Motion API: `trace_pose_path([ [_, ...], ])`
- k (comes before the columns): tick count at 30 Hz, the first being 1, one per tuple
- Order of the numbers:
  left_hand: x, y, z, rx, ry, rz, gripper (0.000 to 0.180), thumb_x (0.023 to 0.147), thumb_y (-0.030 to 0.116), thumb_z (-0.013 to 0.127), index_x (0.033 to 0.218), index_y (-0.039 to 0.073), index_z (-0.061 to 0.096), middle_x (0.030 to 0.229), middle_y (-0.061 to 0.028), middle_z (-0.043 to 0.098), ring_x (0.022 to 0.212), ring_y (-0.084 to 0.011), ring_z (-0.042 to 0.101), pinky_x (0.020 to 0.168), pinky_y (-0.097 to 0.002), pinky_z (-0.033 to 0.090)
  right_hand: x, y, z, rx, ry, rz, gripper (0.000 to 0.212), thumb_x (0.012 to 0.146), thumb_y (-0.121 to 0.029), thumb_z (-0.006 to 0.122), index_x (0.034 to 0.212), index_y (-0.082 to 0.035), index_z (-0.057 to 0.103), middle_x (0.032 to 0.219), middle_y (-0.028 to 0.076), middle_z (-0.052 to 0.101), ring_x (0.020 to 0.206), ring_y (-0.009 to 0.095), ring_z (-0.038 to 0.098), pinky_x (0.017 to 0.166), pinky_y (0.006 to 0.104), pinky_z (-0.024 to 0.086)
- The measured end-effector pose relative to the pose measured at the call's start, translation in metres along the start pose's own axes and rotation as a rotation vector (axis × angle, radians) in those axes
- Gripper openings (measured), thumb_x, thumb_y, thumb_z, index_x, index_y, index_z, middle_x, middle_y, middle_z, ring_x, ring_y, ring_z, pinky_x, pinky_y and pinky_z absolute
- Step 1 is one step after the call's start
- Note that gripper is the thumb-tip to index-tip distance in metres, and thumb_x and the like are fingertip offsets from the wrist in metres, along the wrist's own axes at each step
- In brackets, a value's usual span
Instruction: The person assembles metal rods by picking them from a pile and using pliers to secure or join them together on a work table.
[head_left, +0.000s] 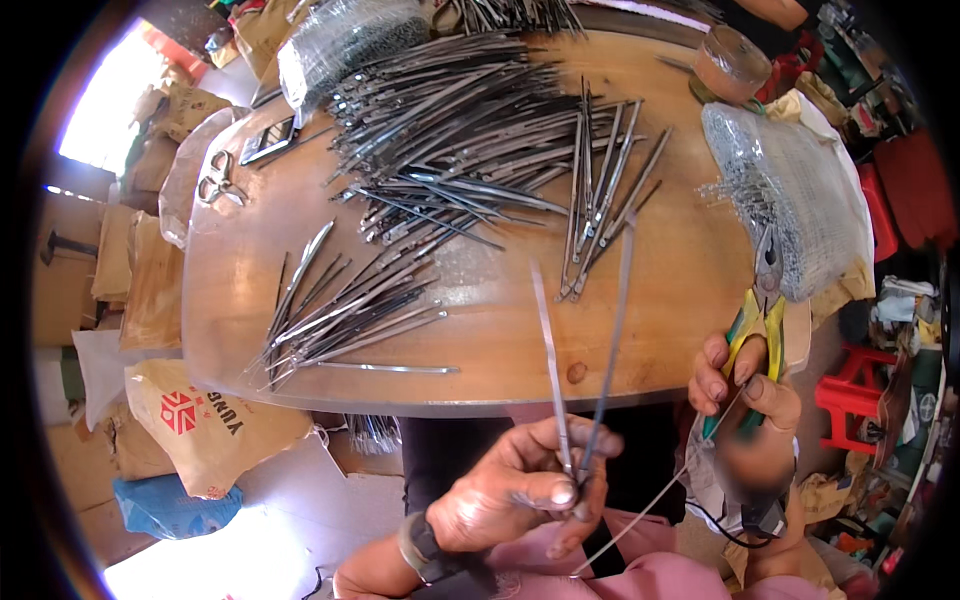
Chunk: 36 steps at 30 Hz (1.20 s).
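My left hand (520, 480), with a dark band on its wrist, is closed on the lower ends of two narrow metal strips (549, 350). They spread upward in a V in front of the table's near edge. On the right, my right hand (745, 390) grips pliers (760, 310) with yellow and green handles, jaws pointing up. A thin wire-like rod (640, 518) slants from beside the right hand down toward my lap; whether the fingers hold it I cannot tell. Nearest the left hand on the table lie a loose bunch of strips (350, 310) and a single strip (390, 369).
A large pile of dark strips (450, 120) covers the far middle of the wooden table (480, 350); a smaller group (610, 190) lies right of it. Scissors (220, 180) and a phone (268, 140) lie left. Plastic-wrapped wire pieces (760, 190) and a tape roll (733, 65) sit right.
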<state>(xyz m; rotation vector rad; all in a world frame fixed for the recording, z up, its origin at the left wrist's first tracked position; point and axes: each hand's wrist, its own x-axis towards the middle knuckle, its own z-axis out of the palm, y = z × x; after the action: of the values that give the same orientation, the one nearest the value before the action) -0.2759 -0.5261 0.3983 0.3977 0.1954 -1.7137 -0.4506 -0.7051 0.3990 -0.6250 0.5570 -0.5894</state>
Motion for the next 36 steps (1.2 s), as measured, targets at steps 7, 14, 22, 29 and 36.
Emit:
trace_pose_path([
  [7,-0.007,-0.003,-0.024,0.558,0.401,0.319,0.015,0.081,-0.001,0.071,0.093,-0.005,0.063,0.073,-0.0171,0.064,0.052,-0.0213,0.057,0.047,-0.0300,0.045,0.010,-0.041,-0.015,-0.883,-0.084,-0.431,0.017,0.077,-0.007,0.075,0.089,0.001,0.067,0.105,0.016,0.060,0.085,0.017,0.060,0.072,0.0307,0.051],
  [14,0.004,-0.003,-0.018,0.862,0.336,0.152,0.009,0.087,-0.005,0.066,0.096,-0.005,0.065,0.077,-0.0072,0.066,0.061,-0.0100,0.059,0.058,-0.0238,0.050,0.021,-0.033,0.017,-1.523,-0.431,-0.601,0.028,0.062,0.000,0.072,0.089,0.000,0.066,0.101,0.014,0.061,0.084,0.026,0.060,0.074,0.0405,0.048],
  [22,0.001,0.004,-0.023,0.895,0.384,0.023,0.010,0.087,-0.004,0.066,0.098,-0.005,0.065,0.078,-0.0058,0.066,0.065,-0.0099,0.061,0.060,-0.0236,0.051,0.057,-0.007,0.020,-1.699,-0.739,-0.671,0.026,0.060,-0.007,0.068,0.083,0.001,0.060,0.100,0.014,0.056,0.090,0.029,0.057,0.096,0.0479,0.034],
  [29,-0.002,0.043,-0.020,1.054,0.229,0.006,0.018,0.087,-0.007,0.062,0.104,-0.008,0.067,0.094,-0.0085,0.068,0.081,-0.0134,0.065,0.075,-0.0253,0.051,0.047,-0.005,0.025,-1.754,-0.708,-0.616,0.032,0.054,-0.005,0.066,0.085,0.002,0.062,0.100,0.015,0.056,0.086,0.030,0.056,0.090,0.0495,0.035],
  [36,0.015,0.046,-0.008,1.139,0.250,0.075,0.016,0.089,0.005,0.063,0.100,-0.004,0.068,0.082,-0.0069,0.071,0.079,-0.0159,0.067,0.075,-0.0273,0.053,0.039,0.004,0.041,-1.694,-0.701,-0.724,0.027,0.054,-0.006,0.069,0.079,-0.001,0.063,0.096,0.012,0.057,0.084,0.028,0.056,0.081,0.0483,0.037],
])
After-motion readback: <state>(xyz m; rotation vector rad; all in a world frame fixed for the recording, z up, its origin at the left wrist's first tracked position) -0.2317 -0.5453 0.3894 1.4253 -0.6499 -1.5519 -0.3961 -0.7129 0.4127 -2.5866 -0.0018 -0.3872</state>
